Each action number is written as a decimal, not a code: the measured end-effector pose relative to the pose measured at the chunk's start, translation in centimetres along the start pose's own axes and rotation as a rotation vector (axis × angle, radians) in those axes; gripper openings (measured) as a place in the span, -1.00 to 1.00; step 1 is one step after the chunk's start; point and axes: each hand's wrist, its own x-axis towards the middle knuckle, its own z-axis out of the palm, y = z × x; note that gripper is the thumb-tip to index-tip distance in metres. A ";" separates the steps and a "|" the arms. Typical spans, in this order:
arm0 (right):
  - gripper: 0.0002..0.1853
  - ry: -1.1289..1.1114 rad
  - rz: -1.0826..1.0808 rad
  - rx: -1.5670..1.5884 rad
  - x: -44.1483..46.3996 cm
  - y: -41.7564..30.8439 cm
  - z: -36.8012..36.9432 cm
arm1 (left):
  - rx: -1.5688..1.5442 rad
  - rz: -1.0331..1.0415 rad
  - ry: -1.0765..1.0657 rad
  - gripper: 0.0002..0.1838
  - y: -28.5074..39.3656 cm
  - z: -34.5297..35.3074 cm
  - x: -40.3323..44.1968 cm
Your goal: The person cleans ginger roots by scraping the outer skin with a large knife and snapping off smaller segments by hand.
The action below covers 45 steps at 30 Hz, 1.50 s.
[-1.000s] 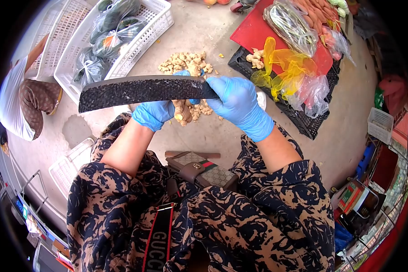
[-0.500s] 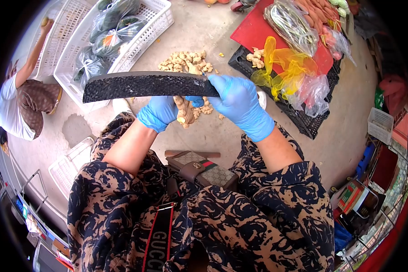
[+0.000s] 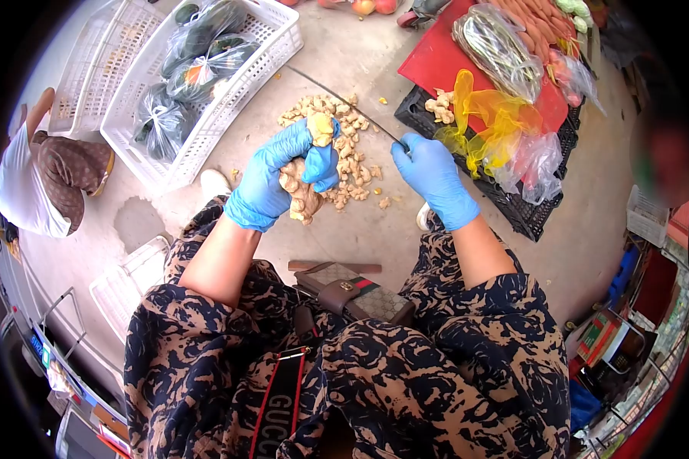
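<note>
My left hand (image 3: 264,183), in a blue glove, is closed around a knobbly ginger root (image 3: 302,195). A pale yellow cut face of ginger (image 3: 321,128) shows at the top of this grip, between the gloved fingers. In my right hand (image 3: 438,182), also gloved in blue, is the handle of a large knife (image 3: 352,105). The blade appears nearly edge-on as a thin dark line, pointing up and left, apart from the held root. Beneath the hands, many ginger pieces (image 3: 351,157) lie in a pile on the concrete floor.
At upper left, a white plastic crate (image 3: 272,57) holds bagged dark green vegetables. A crouching person (image 3: 38,183) is at far left. On the right, a black crate (image 3: 524,218) bears yellow netting (image 3: 478,115) and plastic bags. A patterned bag (image 3: 375,298) rests at my lap.
The knife has turned from broad side showing to edge-on, and my right hand has shifted right and slightly down. My left hand has come into full view with the ginger root in it.
</note>
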 end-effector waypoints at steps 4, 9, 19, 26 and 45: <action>-0.81 0.135 -0.024 0.394 0.1 -3.5 -1.2 | 0.047 0.019 0.096 -0.73 -0.1 0.3 0.1; -0.84 0.276 -0.385 0.315 0.2 -5.2 -4.0 | 0.198 -0.027 0.167 -0.68 -0.7 -1.6 0.2; -0.70 0.290 -0.746 0.003 -0.3 -5.1 -3.1 | 0.654 0.024 0.018 -0.69 -1.1 -2.9 -0.1; -0.71 0.299 -0.738 -0.001 -0.2 -5.4 -2.7 | 0.916 0.078 -0.102 -0.74 -1.2 -3.0 0.6; -0.66 0.237 -0.717 -0.012 -0.4 -5.1 -2.7 | 0.859 0.068 -0.133 -0.74 -1.9 -1.9 0.8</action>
